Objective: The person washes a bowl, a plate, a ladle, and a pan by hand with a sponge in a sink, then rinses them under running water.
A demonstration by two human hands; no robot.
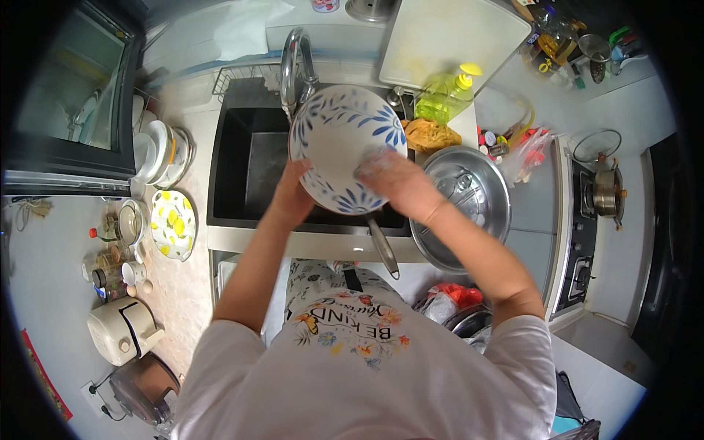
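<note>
A round white plate (335,143) with blue leaf and petal patterns is held tilted over the black sink (231,176). My left hand (293,190) grips its lower left rim, with the thumb on the face. My right hand (401,184) lies against the right side of the plate's face, blurred by motion. Something greyish shows at its fingertips, too blurred to tell whether it is a scrubber or suds. Under the plate, a metal handle (383,250) sticks out over the sink's front edge; what it belongs to is mostly hidden.
A chrome faucet (297,66) stands behind the plate. Right of the sink are a steel basin (489,220), a yellow-green soap bottle (440,99), a brownish-yellow cloth (432,136) and a cutting board (440,38). Stacked dishes (159,151) and a lemon-patterned plate (174,225) occupy the left counter.
</note>
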